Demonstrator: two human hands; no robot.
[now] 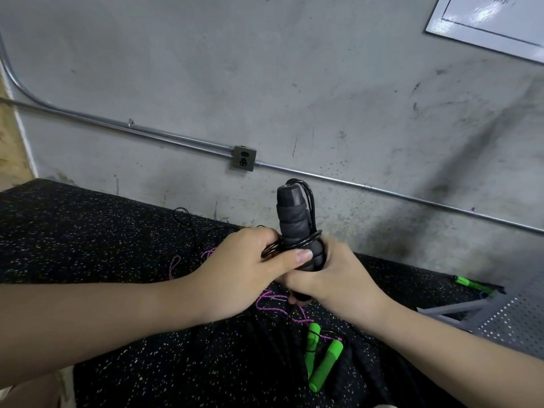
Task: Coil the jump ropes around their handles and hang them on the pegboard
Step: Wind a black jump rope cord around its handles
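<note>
A black foam jump-rope handle (291, 219) stands upright in front of me, with thin black cord (312, 235) looped round its middle. My right hand (329, 275) grips the lower part of the handle. My left hand (250, 260) pinches coils of the black cord beside the handle, its thumb lying across the front. On the floor below lie two green handles (321, 357) with a purple rope (273, 304) trailing from them. More black cord (188, 222) runs loose on the floor behind my left hand.
The floor is black speckled rubber matting (117, 260) against a grey concrete wall with a metal conduit (176, 139) and an outlet box (243, 158). A grey perforated metal rack (500, 316) sits at right, with another green handle (468, 282) beside it. A white sign (497, 19) hangs top right.
</note>
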